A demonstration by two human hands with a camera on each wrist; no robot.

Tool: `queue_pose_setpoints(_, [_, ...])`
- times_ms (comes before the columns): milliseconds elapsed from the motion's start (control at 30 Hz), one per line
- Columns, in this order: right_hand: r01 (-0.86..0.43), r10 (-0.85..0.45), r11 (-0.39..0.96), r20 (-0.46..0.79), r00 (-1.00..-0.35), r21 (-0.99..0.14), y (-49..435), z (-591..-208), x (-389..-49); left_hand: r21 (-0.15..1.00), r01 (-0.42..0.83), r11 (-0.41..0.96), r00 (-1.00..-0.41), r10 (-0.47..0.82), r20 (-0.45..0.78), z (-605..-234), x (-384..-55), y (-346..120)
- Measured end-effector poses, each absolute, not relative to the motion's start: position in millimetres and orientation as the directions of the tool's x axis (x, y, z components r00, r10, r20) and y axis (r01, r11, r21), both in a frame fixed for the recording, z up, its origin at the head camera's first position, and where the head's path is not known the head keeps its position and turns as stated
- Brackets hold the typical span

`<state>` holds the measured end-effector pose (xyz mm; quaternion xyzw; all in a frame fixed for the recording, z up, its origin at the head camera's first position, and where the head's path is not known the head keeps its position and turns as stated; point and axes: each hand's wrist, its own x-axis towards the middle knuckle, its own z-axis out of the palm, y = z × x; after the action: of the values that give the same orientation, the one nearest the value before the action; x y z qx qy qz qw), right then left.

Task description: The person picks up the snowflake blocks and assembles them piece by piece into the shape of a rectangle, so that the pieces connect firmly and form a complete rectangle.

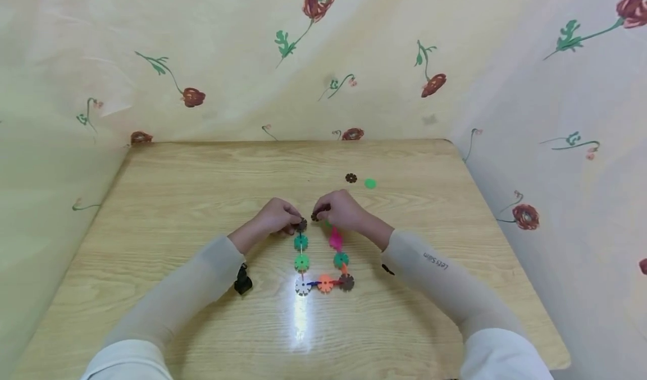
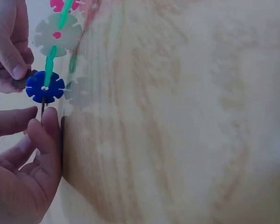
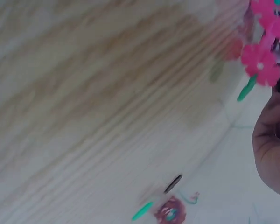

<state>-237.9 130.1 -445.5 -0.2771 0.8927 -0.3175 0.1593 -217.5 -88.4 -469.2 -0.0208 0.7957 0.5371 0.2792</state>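
In the head view a U-shaped chain of notched plastic discs lies on the table, with a teal disc [image 1: 300,242], a white disc [image 1: 303,285], an orange disc [image 1: 326,283] and a pink disc [image 1: 336,239] among them. My left hand [image 1: 277,216] pinches a dark brown disc [image 1: 302,224] at the chain's left end. Seen from the left wrist, a blue disc [image 2: 45,87] stands just beyond its fingertips. Across a small gap, my right hand [image 1: 342,210] holds another dark brown disc [image 1: 315,215] near the right end. A green disc [image 3: 246,88] slots into a pink one there.
Beyond the right hand, a loose brown disc [image 1: 351,178] and a loose green disc [image 1: 370,183] lie on the wooden table [image 1: 212,166]. A small black object [image 1: 243,282] shows beside the left sleeve. Flower-patterned cloth [image 1: 227,60] hangs behind the table and along its sides.
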Motion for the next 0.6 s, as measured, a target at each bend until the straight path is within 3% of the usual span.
queue_pose_setpoints(233, [-0.498,-0.621,0.707,-0.105,-0.777,-0.502,117.5,-449.1,-227.2,0.867,-0.374,0.33,-0.855,0.24,-0.46,-475.5,-215.6,-90.9])
queue_pose_setpoints(600, [-0.539,-0.646,0.683,-0.062,-0.761,-0.493,108.4,-456.0,-225.2,0.897,-0.391,0.205,-0.869,0.24,-0.433,-481.5,-215.6,-97.8])
